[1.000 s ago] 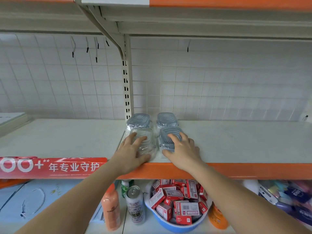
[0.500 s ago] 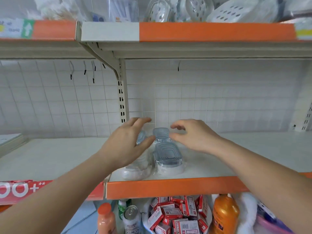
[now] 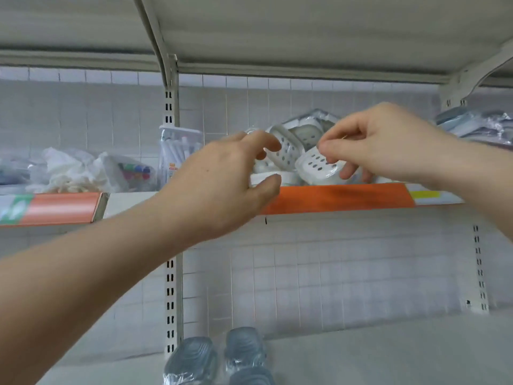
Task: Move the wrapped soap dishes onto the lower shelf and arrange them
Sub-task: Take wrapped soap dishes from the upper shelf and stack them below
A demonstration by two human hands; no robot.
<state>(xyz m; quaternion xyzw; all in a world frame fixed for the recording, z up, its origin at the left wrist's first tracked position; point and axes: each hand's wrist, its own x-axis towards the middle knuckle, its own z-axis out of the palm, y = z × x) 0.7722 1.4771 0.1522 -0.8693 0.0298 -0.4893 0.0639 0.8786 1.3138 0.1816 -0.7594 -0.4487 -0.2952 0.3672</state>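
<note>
Both hands are reaching to the upper shelf [image 3: 341,197] for more stock. Right hand [image 3: 388,143] is curling its fingers round a white wrapped soap dish [image 3: 316,166], long axis tilting up toward the left. Left hand [image 3: 222,184] is hovering, fingers apart, holding nothing. Grey wrapped dishes [image 3: 244,348] are sitting on the lower shelf [image 3: 388,354].

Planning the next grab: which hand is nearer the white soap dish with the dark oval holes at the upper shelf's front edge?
Right. The right hand has fingers around the white soap dish; the left hand hovers just left of it.
</note>
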